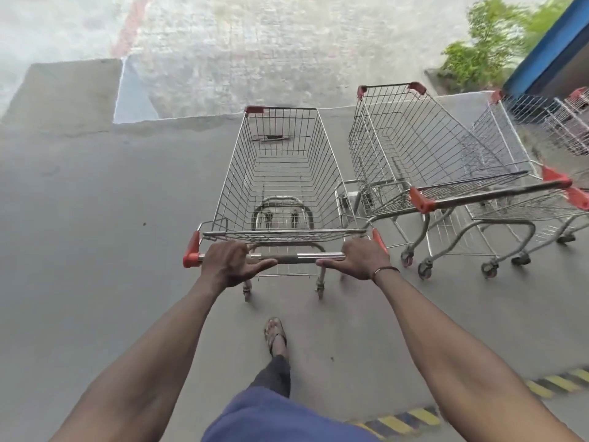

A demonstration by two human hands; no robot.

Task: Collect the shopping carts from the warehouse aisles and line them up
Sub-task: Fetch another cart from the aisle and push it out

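Wire cart (pixel 280 167) holds nothing, both hands curled round its handle (pixel 287 257); neighbouring carts (pixel 414 148) likewise bare.

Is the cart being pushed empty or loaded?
Empty: through the cart's wire basket only floor and its own frame show, plus a small flat tag on its front wall.

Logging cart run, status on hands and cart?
Left hand and right hand grip the cart handle. Empty shopping cart beside parked carts on its right. Nothing ahead on floor.
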